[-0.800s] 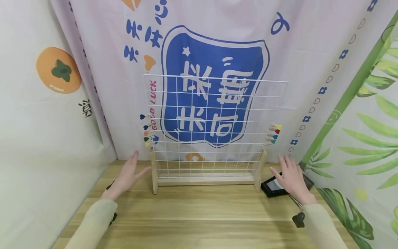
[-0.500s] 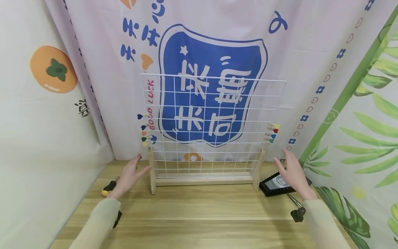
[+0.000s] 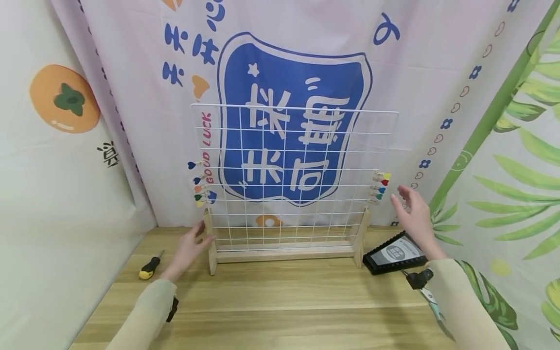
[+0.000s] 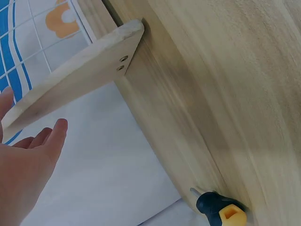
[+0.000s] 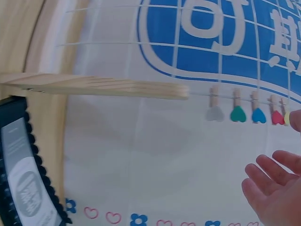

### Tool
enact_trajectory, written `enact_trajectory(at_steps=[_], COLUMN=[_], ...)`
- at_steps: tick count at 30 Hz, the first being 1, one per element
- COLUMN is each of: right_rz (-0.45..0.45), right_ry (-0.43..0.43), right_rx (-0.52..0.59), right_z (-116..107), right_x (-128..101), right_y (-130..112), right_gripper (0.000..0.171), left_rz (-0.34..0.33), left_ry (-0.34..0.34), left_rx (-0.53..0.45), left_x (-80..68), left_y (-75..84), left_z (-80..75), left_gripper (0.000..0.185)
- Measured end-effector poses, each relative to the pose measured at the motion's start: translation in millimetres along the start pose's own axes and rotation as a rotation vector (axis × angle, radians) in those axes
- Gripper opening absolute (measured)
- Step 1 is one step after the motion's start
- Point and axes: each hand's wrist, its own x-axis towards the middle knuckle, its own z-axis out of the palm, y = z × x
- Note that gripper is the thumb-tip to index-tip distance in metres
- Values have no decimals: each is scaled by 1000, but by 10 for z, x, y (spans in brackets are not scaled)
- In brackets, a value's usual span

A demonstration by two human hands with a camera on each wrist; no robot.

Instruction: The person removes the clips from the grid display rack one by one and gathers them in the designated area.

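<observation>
A white wire grid (image 3: 297,108) stands upright in a wooden stand (image 3: 286,255). Small clothespins with coloured hearts hang on its two sides: left pins (image 3: 198,189) and right pins (image 3: 380,187). My left hand (image 3: 185,250) is at the stand's left upright (image 4: 75,70), thumb and fingers to either side of it; whether they touch the wood I cannot tell. Fingers of the left hand are slightly bent. My right hand (image 3: 417,221) hovers to the right of the grid, fingers relaxed and apart, holding nothing. In the right wrist view a yellow heart pin (image 5: 287,117) appears close to its thumb.
A screwdriver (image 3: 150,267) with a black and yellow handle lies left on the wooden table (image 3: 262,311). Right of the stand lies a black case (image 3: 393,255) with a grey label. A pale blue-handled tool (image 3: 433,304) lies partly under the right sleeve. Printed cloth hangs behind.
My left hand has moved right, in toward the upright, exposing the screwdriver. My right hand has risen from above the black case to beside the right pins. The view has shifted slightly.
</observation>
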Motion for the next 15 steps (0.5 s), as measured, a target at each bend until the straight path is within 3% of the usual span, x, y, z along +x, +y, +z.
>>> enact_trajectory(at_steps=[7, 15], right_rz=[31, 71], right_ry=[-4, -46], right_rx=[39, 42], right_z=[-83, -98], right_x=[212, 336], right_y=[-127, -198], right_gripper=[54, 53], left_rz=[-14, -10], left_ry=[0, 36], left_rx=[-5, 64], left_x=[9, 9], left_y=[9, -9], left_z=[43, 112], left_gripper=[68, 54])
